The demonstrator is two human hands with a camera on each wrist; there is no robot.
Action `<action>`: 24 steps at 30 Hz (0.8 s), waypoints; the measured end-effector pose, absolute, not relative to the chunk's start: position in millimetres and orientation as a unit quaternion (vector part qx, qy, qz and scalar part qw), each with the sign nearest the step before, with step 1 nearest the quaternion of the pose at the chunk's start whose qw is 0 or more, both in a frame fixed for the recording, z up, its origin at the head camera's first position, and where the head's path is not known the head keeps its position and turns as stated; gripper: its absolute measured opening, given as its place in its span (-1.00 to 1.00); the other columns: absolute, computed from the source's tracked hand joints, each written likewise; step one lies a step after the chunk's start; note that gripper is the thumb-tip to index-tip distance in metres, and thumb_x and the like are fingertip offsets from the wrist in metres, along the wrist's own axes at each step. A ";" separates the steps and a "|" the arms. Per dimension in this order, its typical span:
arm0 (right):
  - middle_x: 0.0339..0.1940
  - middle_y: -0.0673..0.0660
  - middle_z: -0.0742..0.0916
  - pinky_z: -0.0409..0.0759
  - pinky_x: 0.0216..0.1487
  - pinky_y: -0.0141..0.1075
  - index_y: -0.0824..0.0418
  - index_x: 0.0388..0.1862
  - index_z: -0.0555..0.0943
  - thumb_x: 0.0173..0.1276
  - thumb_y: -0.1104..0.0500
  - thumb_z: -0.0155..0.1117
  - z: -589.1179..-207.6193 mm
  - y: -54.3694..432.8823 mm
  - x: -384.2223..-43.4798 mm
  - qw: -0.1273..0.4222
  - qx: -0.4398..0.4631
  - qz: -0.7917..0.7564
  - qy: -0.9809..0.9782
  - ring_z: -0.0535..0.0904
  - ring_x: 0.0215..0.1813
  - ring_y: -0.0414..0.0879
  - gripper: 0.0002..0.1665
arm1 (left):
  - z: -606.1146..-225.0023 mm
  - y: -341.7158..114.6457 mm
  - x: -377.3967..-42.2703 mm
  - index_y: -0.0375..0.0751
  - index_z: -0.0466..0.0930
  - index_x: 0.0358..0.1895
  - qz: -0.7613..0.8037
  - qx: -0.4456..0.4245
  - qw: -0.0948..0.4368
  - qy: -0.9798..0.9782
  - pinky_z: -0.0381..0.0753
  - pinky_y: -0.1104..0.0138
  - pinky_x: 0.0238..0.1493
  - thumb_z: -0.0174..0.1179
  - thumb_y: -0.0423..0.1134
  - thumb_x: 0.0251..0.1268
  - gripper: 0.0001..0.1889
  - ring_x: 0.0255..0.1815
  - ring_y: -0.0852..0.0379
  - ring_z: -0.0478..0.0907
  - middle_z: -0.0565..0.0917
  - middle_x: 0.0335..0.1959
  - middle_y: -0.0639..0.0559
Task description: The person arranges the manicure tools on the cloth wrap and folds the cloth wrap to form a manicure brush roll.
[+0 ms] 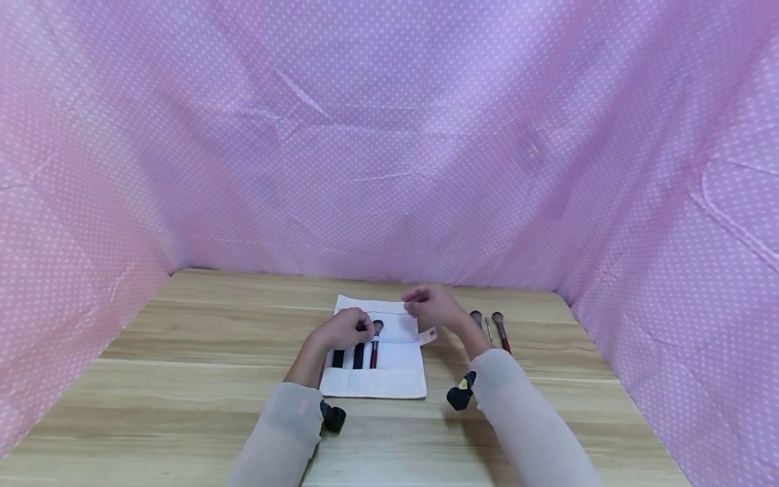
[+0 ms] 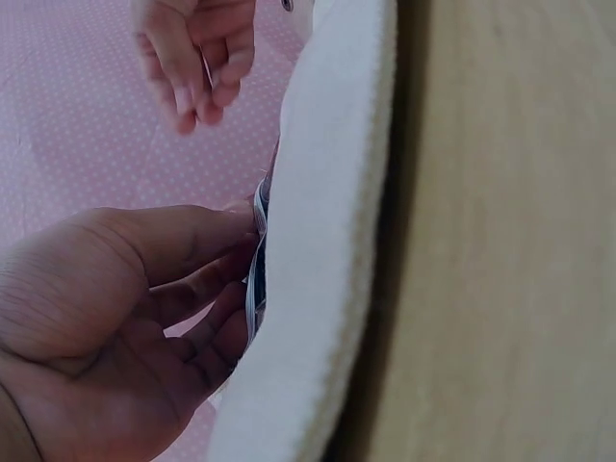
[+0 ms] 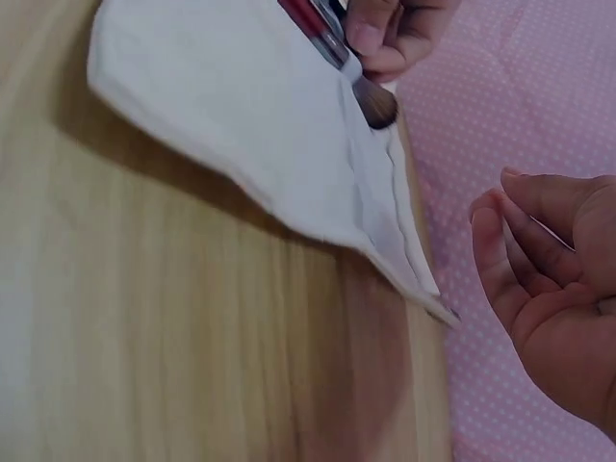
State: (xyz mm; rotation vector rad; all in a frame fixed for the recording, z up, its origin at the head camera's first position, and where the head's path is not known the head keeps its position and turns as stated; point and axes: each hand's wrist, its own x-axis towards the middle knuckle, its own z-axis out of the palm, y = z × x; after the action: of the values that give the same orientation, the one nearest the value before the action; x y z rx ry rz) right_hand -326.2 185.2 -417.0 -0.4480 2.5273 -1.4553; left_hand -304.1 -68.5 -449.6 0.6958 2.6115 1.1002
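Note:
A white cloth brush roll (image 1: 389,383) lies unfolded on the wooden table. In its slots stand a makeup brush (image 1: 374,348) with a dark red handle and two black strip-like items (image 1: 358,356) to its left. My left hand (image 1: 344,329) is over the roll's left half, thumb and fingertips pinching the thin elastic band (image 2: 258,250) beside the brush. In the right wrist view the brush head (image 3: 375,104) shows next to the left thumb. My right hand (image 1: 435,308) hovers at the roll's upper right corner, fingers loosely bent and holding nothing.
Two makeup brushes (image 1: 500,328) and a thinner tool (image 1: 489,329) lie on the table to the right, partly behind the right forearm. A small tab (image 1: 428,335) sticks out from the roll's right edge. Pink dotted cloth (image 1: 377,169) hangs round the table (image 1: 201,379).

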 end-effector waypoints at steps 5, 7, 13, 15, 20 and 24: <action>-0.06 0.31 0.72 0.67 0.08 -0.04 0.50 0.15 0.58 0.51 0.30 0.24 -412.0 212.4 -325.5 0.086 -0.157 -0.508 0.843 0.66 0.05 0.32 -0.66 | -450.2 -68.0 -304.5 -0.16 0.69 -0.29 0.379 0.236 0.104 0.889 0.50 0.25 -0.17 0.25 -0.38 0.40 -0.92 -0.29 0.15 0.50 0.65 -0.34 0.12; -0.03 0.37 0.71 0.67 0.07 -0.04 0.48 0.14 0.59 0.51 0.29 0.24 -410.3 222.8 -324.7 0.079 -0.154 -0.500 0.848 0.64 0.06 0.37 -0.67 | -450.1 -67.5 -304.9 -0.17 0.69 -0.27 0.382 0.236 0.101 0.888 0.51 0.25 -0.16 0.25 -0.39 0.39 -0.93 -0.28 0.16 0.50 0.66 -0.34 0.12; -0.05 0.38 0.72 0.68 0.03 -0.03 0.47 0.10 0.60 0.48 0.30 0.27 -407.0 250.1 -323.0 0.048 -0.149 -0.480 0.863 0.64 0.03 0.37 -0.69 | -446.4 -64.6 -307.5 -0.24 0.68 -0.22 0.389 0.248 0.090 0.883 0.53 0.25 -0.16 0.25 -0.40 0.37 -0.96 -0.29 0.17 0.52 0.66 -0.35 0.11; -0.08 0.36 0.73 0.69 0.00 -0.06 0.49 0.09 0.60 0.47 0.30 0.29 -408.0 258.3 -323.1 0.037 -0.149 -0.477 0.865 0.66 -0.01 0.33 -0.68 | -445.4 -62.9 -308.7 -0.24 0.68 -0.20 0.386 0.251 0.089 0.883 0.53 0.26 -0.19 0.26 -0.39 0.36 -0.96 -0.30 0.17 0.52 0.65 -0.35 0.11; -0.12 0.33 0.74 0.69 -0.11 -0.13 0.50 0.08 0.59 0.47 0.27 0.31 -413.9 278.6 -320.1 0.018 -0.152 -0.451 0.879 0.68 -0.13 0.15 -0.66 | -443.9 -57.3 -310.4 -0.22 0.69 -0.19 0.370 0.261 0.077 0.888 0.54 0.27 -0.20 0.29 -0.40 0.35 -0.95 -0.30 0.18 0.51 0.64 -0.32 0.10; -0.12 0.30 0.74 0.68 -0.11 -0.21 0.50 0.09 0.60 0.47 0.28 0.29 -419.5 295.7 -315.0 0.008 -0.148 -0.419 0.896 0.68 -0.13 0.06 -0.67 | -440.5 -50.7 -310.8 -0.24 0.70 -0.18 0.360 0.277 0.063 0.889 0.56 0.26 -0.14 0.31 -0.39 0.35 -0.95 -0.27 0.18 0.53 0.67 -0.28 0.08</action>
State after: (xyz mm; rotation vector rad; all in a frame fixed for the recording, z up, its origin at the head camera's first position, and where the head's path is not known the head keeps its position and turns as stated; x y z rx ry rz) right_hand -315.0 295.7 -419.5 -0.4621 2.7999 -1.3090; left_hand -310.8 -50.7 -440.5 0.8375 2.6849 1.0881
